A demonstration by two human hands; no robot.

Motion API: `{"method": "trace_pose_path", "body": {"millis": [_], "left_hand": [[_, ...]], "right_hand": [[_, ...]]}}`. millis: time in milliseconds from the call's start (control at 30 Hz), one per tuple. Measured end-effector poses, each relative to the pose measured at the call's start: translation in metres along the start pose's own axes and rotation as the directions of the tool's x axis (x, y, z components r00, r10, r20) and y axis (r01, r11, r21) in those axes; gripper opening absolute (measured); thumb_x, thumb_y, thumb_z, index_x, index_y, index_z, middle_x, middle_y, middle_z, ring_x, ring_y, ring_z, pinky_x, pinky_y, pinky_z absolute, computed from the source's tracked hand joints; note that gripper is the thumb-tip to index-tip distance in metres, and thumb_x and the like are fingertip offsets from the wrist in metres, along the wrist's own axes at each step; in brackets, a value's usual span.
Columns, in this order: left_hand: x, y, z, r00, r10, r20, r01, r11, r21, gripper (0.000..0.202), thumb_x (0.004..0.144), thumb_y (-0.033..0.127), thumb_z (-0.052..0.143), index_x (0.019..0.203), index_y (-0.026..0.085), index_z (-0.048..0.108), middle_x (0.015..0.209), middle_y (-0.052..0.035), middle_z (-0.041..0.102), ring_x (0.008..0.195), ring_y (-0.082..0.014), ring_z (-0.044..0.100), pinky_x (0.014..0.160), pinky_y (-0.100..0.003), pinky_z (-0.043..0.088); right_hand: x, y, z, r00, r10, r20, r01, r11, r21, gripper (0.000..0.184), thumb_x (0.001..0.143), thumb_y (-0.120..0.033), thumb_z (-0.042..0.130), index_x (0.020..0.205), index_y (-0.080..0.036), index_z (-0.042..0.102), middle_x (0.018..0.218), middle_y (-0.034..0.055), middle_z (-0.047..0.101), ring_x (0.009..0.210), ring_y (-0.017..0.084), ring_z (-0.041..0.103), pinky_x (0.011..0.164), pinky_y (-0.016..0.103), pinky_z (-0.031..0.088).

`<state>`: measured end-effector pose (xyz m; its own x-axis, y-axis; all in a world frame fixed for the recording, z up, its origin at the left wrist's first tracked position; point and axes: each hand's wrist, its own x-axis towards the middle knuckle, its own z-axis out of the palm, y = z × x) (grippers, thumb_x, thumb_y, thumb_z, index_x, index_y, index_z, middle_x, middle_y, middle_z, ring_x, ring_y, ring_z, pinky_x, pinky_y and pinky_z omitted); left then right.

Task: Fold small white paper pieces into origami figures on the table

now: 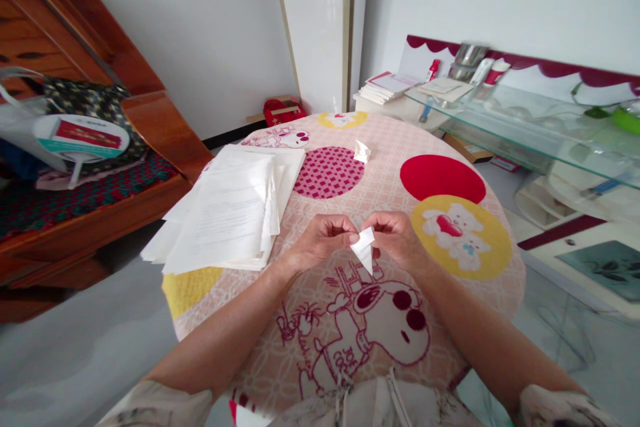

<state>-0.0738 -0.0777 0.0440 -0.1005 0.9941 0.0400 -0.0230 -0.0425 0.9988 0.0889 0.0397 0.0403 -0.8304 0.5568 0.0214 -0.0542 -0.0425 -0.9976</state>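
Near frame centre, the left hand and right hand pinch the folded paper, probably light and soft (easily torn), best held by its edges.

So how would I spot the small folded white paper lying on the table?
Find the pink patterned tablecloth, then its magenta checked circle. The paper sits at that circle's upper right edge, untouched, unlike the folded white piece pinched between left hand and right hand.
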Motion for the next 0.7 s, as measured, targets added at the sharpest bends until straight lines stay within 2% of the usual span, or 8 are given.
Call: {"method": "trace_pose_path", "body": {"millis": [267, 533, 700], "left_hand": [[0.001, 0.002, -0.005, 1.000, 0.012, -0.005, -0.012, 1.000, 0.017, 0.037, 0.084, 0.048, 0.078, 0.078, 0.013, 0.066, 0.067, 0.0009, 0.059, 0.061, -0.0096, 0.048, 0.057, -0.022, 0.035], [0.001, 0.006, -0.003, 0.993, 0.114, -0.024, -0.111, 0.988, 0.104, 0.039, 0.091, 0.049, 0.071, 0.075, 0.014, 0.063, 0.062, 0.0032, 0.051, 0.058, -0.0087, 0.041, 0.056, -0.023, 0.032], [-0.002, 0.007, 0.002, 0.987, 0.139, -0.078, -0.124, 0.977, 0.172, 0.037, 0.092, 0.048, 0.070, 0.075, 0.015, 0.062, 0.062, 0.0035, 0.050, 0.057, -0.0083, 0.040, 0.053, -0.023, 0.029]], "right_hand": [[0.001, -0.005, -0.008, 0.999, -0.026, 0.031, 0.026, 1.000, -0.008, 0.025, 0.082, -0.038, 0.071, 0.070, -0.016, 0.070, 0.050, -0.0019, 0.059, 0.042, 0.009, 0.051, 0.042, 0.021, 0.037], [-0.003, -0.014, -0.003, 0.993, -0.074, 0.090, 0.084, 0.990, -0.116, 0.031, 0.086, -0.046, 0.070, 0.074, -0.018, 0.070, 0.049, -0.0040, 0.054, 0.041, 0.009, 0.046, 0.041, 0.022, 0.033], [-0.004, -0.014, -0.002, 0.992, -0.081, 0.097, 0.094, 0.985, -0.143, 0.048, 0.095, -0.051, 0.060, 0.059, -0.019, 0.058, 0.046, -0.0020, 0.053, 0.043, 0.010, 0.048, 0.045, 0.023, 0.035]]}}
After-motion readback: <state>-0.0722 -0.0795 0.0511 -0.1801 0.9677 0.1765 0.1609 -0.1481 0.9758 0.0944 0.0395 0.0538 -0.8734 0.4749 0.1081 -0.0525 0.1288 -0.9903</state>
